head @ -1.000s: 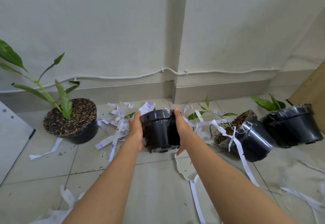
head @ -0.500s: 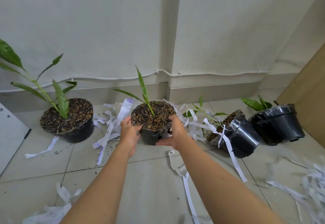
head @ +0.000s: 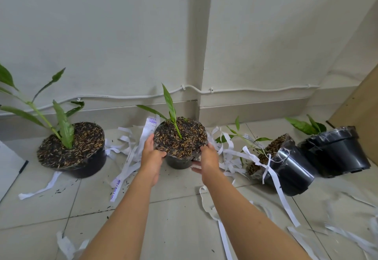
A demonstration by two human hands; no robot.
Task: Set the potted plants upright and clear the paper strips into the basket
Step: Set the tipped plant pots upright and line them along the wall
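Observation:
The middle black pot [head: 180, 162] stands upright on the tiled floor, its small green plant pointing up. My left hand [head: 152, 156] grips its left rim and my right hand [head: 207, 157] holds its right side. To the left, a larger potted plant [head: 81, 165] stands upright. On the right, two black pots lie tipped over: the nearer one [head: 290, 174] spills its husk filling, and the far one [head: 339, 153] lies by the wooden panel. White paper strips [head: 131, 157] lie scattered around the pots and across the floor. No basket is in view.
A wall with a cable and a jutting corner runs right behind the pots. A wooden panel [head: 360, 112] stands at the far right. A white board [head: 8, 169] lies at the left edge. Dark husk crumbs dot the tiles.
The middle pot went from lying on its side in both hands to standing upright on the floor. Both hands stay on it. The view has shifted slightly.

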